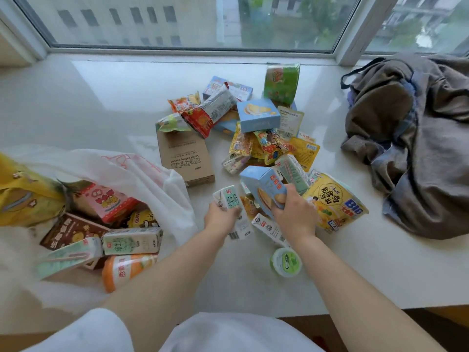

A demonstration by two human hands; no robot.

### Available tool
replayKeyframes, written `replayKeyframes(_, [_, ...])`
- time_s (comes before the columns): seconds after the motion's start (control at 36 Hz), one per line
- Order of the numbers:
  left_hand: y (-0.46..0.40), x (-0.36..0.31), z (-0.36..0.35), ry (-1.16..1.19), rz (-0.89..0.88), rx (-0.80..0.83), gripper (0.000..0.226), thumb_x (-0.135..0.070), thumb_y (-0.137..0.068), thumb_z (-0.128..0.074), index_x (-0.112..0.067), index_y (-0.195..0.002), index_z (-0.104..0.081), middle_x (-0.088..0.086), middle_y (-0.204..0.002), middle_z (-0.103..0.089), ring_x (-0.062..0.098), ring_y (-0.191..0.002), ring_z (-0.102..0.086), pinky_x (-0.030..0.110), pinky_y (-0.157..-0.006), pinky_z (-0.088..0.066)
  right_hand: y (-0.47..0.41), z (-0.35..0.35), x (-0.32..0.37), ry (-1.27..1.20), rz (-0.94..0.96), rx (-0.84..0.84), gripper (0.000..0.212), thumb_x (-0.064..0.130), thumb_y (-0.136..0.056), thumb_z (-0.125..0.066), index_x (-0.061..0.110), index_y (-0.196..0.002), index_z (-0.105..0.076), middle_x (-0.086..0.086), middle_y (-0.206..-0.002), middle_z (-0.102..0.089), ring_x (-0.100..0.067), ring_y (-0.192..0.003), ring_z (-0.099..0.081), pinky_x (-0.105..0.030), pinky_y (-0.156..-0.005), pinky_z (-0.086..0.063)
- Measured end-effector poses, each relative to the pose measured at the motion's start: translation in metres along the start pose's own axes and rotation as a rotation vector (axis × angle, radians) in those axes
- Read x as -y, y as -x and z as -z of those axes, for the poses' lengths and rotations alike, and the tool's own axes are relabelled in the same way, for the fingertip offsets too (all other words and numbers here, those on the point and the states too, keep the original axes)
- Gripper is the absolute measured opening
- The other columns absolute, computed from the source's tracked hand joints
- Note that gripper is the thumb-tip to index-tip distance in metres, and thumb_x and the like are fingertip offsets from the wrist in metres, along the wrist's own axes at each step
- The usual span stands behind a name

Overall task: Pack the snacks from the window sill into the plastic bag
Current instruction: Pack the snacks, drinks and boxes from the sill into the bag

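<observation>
A pile of snacks (261, 133) lies on the white window sill (101, 102). My left hand (219, 217) grips a small green-and-white milk carton (227, 198), lifted off the sill. My right hand (294, 214) closes on a light blue biscuit box (264, 186) at the pile's near edge. A yellow noodle pack (335, 201) lies just right of that hand. The white plastic bag (142, 174) gapes at the left, holding milk cartons (132, 241), a pink box (109, 201), a brown box and an orange bottle (127, 268).
A brown cardboard box (185, 158) lies between bag and pile. A round green gum tub (285, 261) sits near my right forearm. Crumpled grey clothing (418, 143) covers the sill's right end. A yellow packet (22, 191) sticks out of the bag's left side. The window runs behind.
</observation>
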State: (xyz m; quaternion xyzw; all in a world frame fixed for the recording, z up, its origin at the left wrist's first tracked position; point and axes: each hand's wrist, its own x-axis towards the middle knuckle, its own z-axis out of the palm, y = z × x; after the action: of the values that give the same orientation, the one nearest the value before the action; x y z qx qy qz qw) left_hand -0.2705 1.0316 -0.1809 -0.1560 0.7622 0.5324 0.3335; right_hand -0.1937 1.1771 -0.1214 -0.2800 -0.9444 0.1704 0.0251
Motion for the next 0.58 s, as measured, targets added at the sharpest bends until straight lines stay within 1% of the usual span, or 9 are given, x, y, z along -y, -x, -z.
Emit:
replayKeyframes(0.06, [0.013,-0.013,0.008,0.019,-0.075,-0.032,0.03,-0.025,-0.084,-0.068,-0.016,-0.108,-0.053,0.001,-0.107,-0.066,0.021,-0.095,-0.065,0.04,-0.083,-0.055,-0.001,0.006,0.012,-0.024,0.037,-0.052,0.036,0.031,-0.086,-0.062,0.009,-0.113,-0.05,-0.007,-0.093,-0.067,-0.031,-0.079,-0.065,-0.032,-0.062,-0.046])
replayKeyframes(0.17, [0.046,-0.039,0.038,0.045,-0.245,-0.111,0.029,-0.024,-0.086,-0.067,-0.016,-0.105,-0.047,0.001,-0.102,-0.059,0.019,-0.093,-0.06,0.024,-0.06,-0.049,0.001,0.013,0.045,-0.103,0.158,-0.216,0.031,0.025,-0.079,-0.073,0.006,-0.099,-0.059,-0.01,-0.073,-0.067,-0.033,-0.059,-0.064,-0.027,-0.051,-0.04])
replayKeyframes(0.19, [0.054,-0.043,0.05,0.064,-0.279,-0.124,0.029,-0.024,-0.086,-0.067,-0.016,-0.106,-0.048,0.0,-0.102,-0.059,0.018,-0.093,-0.059,0.022,-0.06,-0.049,0.002,0.014,0.055,-0.12,0.195,-0.26,0.03,0.022,-0.076,-0.075,0.006,-0.096,-0.06,-0.009,-0.07,-0.067,-0.033,-0.054,-0.063,-0.027,-0.049,-0.041])
replayKeyframes(0.28, [0.073,-0.046,0.09,0.159,-0.341,-0.186,0.028,-0.023,-0.086,-0.068,-0.019,-0.107,-0.05,-0.005,-0.1,-0.059,0.014,-0.092,-0.06,0.027,-0.072,-0.051,0.006,0.017,0.087,-0.158,0.324,-0.385,0.032,0.02,-0.069,-0.078,0.006,-0.092,-0.061,-0.007,-0.065,-0.067,-0.028,-0.045,-0.061,-0.024,-0.041,-0.041])
replayKeyframes(0.36, [0.087,-0.038,0.144,0.244,-0.395,-0.287,0.028,-0.02,-0.085,-0.068,-0.021,-0.108,-0.052,-0.008,-0.097,-0.06,0.005,-0.085,-0.059,0.017,-0.062,-0.049,0.011,0.02,0.125,-0.213,0.44,-0.471,0.033,0.025,-0.065,-0.072,0.006,-0.089,-0.058,-0.007,-0.067,-0.068,-0.027,-0.045,-0.061,-0.02,-0.042,-0.04])
replayKeyframes(0.42, [0.092,-0.027,0.182,0.228,-0.413,-0.372,0.033,-0.024,-0.085,-0.069,-0.023,-0.112,-0.052,-0.006,-0.097,-0.062,0.008,-0.086,-0.06,0.021,-0.064,-0.051,0.017,0.02,0.152,-0.267,0.512,-0.491,0.036,0.025,-0.065,-0.072,0.011,-0.092,-0.052,-0.006,-0.067,-0.068,-0.026,-0.047,-0.062,-0.02,-0.043,-0.041])
replayKeyframes(0.5, [0.089,-0.005,0.237,0.159,-0.368,-0.507,0.045,-0.025,-0.086,-0.068,-0.022,-0.126,-0.048,-0.002,-0.106,-0.062,0.012,-0.091,-0.062,0.022,-0.066,-0.05,0.029,0.017,0.194,-0.341,0.598,-0.493,0.042,0.024,-0.066,-0.073,0.019,-0.096,-0.044,-0.003,-0.067,-0.067,-0.021,-0.047,-0.06,-0.016,-0.044,-0.035])
replayKeyframes(0.56, [0.085,0.009,0.267,0.12,-0.301,-0.548,0.051,-0.023,-0.086,-0.068,-0.021,-0.131,-0.044,0.003,-0.116,-0.062,0.017,-0.098,-0.061,0.027,-0.069,-0.05,0.039,0.01,0.22,-0.36,0.671,-0.479,0.039,0.025,-0.066,-0.072,0.016,-0.096,-0.049,-0.001,-0.067,-0.068,-0.016,-0.046,-0.058,-0.011,-0.047,-0.028])
replayKeyframes(0.58, [0.083,0.016,0.282,0.098,-0.263,-0.552,0.055,-0.022,-0.086,-0.067,-0.02,-0.134,-0.041,0.004,-0.12,-0.062,0.019,-0.099,-0.061,0.026,-0.066,-0.049,0.044,0.005,0.234,-0.375,0.711,-0.458,0.037,0.025,-0.066,-0.072,0.012,-0.096,-0.054,-0.001,-0.068,-0.068,-0.015,-0.047,-0.058,-0.011,-0.049,-0.029])
